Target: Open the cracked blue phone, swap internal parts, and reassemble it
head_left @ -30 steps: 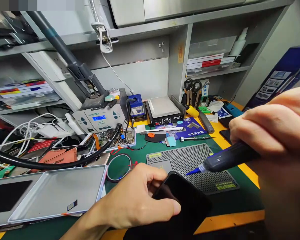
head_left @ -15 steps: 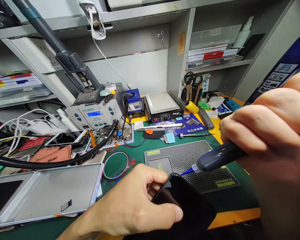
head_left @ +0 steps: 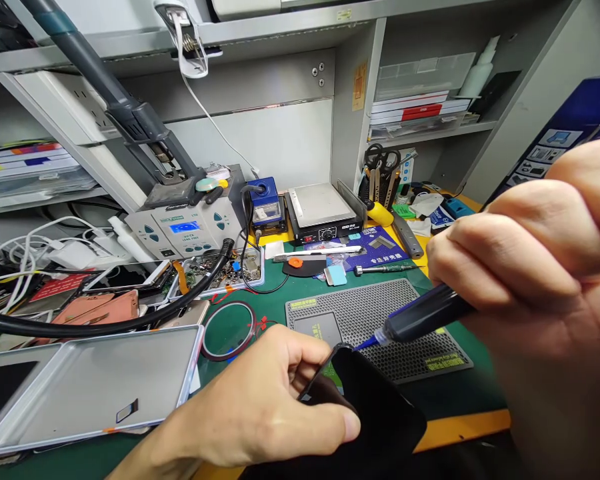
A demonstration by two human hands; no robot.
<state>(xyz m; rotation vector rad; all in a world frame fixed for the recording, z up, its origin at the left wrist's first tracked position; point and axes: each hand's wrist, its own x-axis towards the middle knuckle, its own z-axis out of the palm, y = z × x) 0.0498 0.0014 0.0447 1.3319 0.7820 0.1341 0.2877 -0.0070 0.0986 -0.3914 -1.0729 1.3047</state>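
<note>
My left hand (head_left: 270,407) is closed around a glossy black phone screen (head_left: 380,407), thumb across its face and fingers behind its edge. The screen is tilted, and a green patch shows on its surface near the upper corner. A dark glue syringe (head_left: 425,317) is gripped in my right hand (head_left: 530,253), fingers wrapped round its barrel. Its thin blue nozzle (head_left: 366,343) points down-left, with the tip at the screen's top edge. Whether any glue is coming out is too small to tell. Underneath lies a grey perforated mat (head_left: 380,300).
A hot-air station (head_left: 180,230) with a black hose (head_left: 130,327) stands left. Behind are a heating plate (head_left: 325,207) and a brush (head_left: 315,253). An open shallow case (head_left: 105,373) lies at left, beside a tape roll (head_left: 229,330). A screwdriver (head_left: 385,269) lies beyond the mat.
The whole view has shifted slightly. The nozzle tip stays at the screen's edge while the screen's angle changes a little, bringing out the green patch. Both hands keep their grips.
</note>
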